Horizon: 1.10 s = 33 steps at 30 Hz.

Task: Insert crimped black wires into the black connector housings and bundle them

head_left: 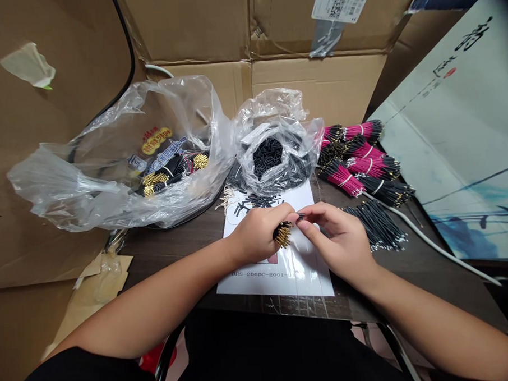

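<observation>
My left hand [259,233] is closed round a small bundle of black wires with gold terminal ends [282,235], held above a white printed sheet [301,267]. My right hand [339,238] pinches a thin black piece [300,216] at the bundle's top, fingertips touching those of the left hand. A few short black sleeve pieces [260,201] lie loose on the sheet just beyond my hands.
An open clear bag of short black sleeves [273,156] sits behind the sheet. A large plastic bag [122,162] at the left holds banded wire bundles with gold ends. Pink and black wire bundles [362,157] and loose black wires [377,224] lie at the right. Cardboard walls surround the dark table [176,244].
</observation>
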Motion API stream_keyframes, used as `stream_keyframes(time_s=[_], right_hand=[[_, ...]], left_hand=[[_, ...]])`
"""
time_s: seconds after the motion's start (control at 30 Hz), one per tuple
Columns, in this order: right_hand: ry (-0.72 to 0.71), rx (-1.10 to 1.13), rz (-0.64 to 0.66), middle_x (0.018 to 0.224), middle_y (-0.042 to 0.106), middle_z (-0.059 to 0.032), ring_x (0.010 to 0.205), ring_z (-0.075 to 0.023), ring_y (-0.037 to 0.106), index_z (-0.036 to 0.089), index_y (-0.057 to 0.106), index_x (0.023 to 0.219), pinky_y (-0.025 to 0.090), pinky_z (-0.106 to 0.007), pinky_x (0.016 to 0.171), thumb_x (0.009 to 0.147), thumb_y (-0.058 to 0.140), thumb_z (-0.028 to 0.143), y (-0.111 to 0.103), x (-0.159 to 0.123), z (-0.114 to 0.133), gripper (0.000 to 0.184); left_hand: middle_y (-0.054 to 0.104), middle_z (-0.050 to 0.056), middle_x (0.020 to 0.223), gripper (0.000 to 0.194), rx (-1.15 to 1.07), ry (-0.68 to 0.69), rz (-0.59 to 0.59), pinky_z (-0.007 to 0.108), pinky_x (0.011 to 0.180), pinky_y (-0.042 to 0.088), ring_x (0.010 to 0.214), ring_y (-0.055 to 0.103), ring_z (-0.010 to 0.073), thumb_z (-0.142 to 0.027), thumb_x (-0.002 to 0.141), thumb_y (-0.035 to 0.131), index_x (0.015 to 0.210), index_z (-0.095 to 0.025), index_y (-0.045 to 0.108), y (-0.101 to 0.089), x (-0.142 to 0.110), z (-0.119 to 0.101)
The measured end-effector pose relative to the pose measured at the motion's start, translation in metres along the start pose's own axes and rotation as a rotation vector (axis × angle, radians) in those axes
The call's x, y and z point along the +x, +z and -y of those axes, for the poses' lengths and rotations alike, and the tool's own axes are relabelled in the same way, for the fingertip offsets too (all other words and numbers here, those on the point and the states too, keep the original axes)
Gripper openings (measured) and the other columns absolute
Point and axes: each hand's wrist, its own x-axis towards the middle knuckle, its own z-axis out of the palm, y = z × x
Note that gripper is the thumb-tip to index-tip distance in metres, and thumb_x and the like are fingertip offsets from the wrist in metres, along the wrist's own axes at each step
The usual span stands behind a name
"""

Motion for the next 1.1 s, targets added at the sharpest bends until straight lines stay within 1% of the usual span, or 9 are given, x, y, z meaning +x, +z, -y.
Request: stream_keyframes(time_s=[0.17,0.33,0.47,0.6,0.73,0.87,1.1], right_hand=[[0.088,0.042,-0.024,0.088,0.068,-0.0024,0.078,-0.0155,0.065,0.022,0.066,0.093,0.052,-0.031,0.072,0.086,0.062,0.025,0.0,-0.001,0.0,0.009],[0.102,0.07,-0.077,0.085,0.066,-0.002,0.075,-0.015,0.064,0.022,0.064,0.094,0.051,-0.03,0.07,0.087,0.062,0.026,-0.004,0.0,0.002,0.009],[0.036,0.05,-0.069,0.087,0.065,-0.0026,0.078,-0.0161,0.062,0.022,0.063,0.093,0.05,-0.031,0.072,0.086,0.062,0.022,-0.007,-0.001,0.006,0.007],[-0.031,0.015,-0.03,0.089,0.065,-0.0034,0.081,-0.0162,0.061,0.021,0.064,0.095,0.05,-0.032,0.073,0.084,0.062,0.017,-0.006,-0.003,0.009,0.011],[-0.123,-0.038,-0.017,0.089,0.065,-0.0024,0.081,-0.0152,0.061,0.02,0.063,0.096,0.049,-0.031,0.074,0.082,0.063,0.012,-0.006,-0.002,0.009,0.016],[-0.193,-0.082,-0.024,0.088,0.065,-0.0014,0.081,-0.0133,0.06,0.018,0.062,0.096,0.048,-0.029,0.074,0.08,0.064,0.008,-0.006,-0.001,0.01,0.019],[-0.257,-0.125,-0.021,0.087,0.065,-0.0018,0.081,-0.013,0.06,0.017,0.062,0.096,0.048,-0.029,0.073,0.078,0.065,0.006,-0.006,-0.001,0.01,0.021]], left_hand=[[0.06,-0.001,0.074,0.011,-0.042,0.023,0.008,0.021,0.06,0.038,0.063,0.055,0.0097,-0.023,0.093,0.045,0.089,-0.017,0.053,0.0,0.0,-0.002],[0.063,0.0,0.079,0.008,-0.024,-0.046,0.014,0.022,0.062,0.04,0.067,0.058,0.0118,-0.021,0.09,0.046,0.087,-0.018,0.053,-0.001,0.001,-0.003],[0.064,0.0,0.077,0.007,0.076,-0.096,0.004,0.024,0.06,0.039,0.066,0.059,0.0132,-0.017,0.088,0.047,0.084,-0.018,0.053,-0.002,0.001,-0.002],[0.065,0.0,0.074,0.009,0.191,-0.114,0.0,0.025,0.058,0.038,0.065,0.061,0.0151,-0.021,0.089,0.047,0.083,-0.018,0.053,0.0,0.002,-0.004],[0.067,0.001,0.076,0.013,0.275,-0.123,0.007,0.026,0.058,0.039,0.067,0.064,0.0168,-0.026,0.091,0.044,0.085,-0.018,0.053,0.0,0.004,-0.006],[0.068,0.002,0.079,0.017,0.327,-0.136,0.039,0.026,0.059,0.041,0.071,0.066,0.0177,-0.028,0.093,0.042,0.087,-0.017,0.054,0.0,0.004,-0.007],[0.069,0.002,0.079,0.019,0.383,-0.147,0.057,0.028,0.057,0.042,0.07,0.067,0.0191,-0.03,0.094,0.042,0.088,-0.017,0.056,0.0,0.004,-0.008]])
